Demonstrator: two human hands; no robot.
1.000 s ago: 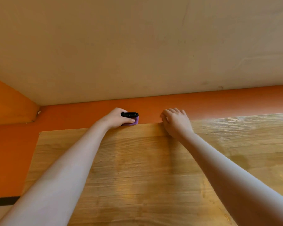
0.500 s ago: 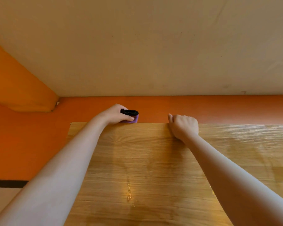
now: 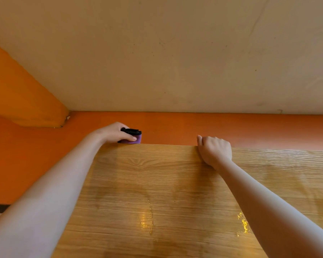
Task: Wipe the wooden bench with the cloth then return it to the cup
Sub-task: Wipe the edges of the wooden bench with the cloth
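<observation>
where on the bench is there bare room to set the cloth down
Bare wood lies between the two forearms on the wooden bench, and right of the right forearm. The far edge is busier: the left hand grips the cloth, the right hand curls over that edge.

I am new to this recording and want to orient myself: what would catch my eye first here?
The glossy wooden bench fills the lower half, with bright glare streaks near its middle. At its far edge the left hand grips a small purple cup with something black on top, while the right hand rests there with curled fingers.
</observation>
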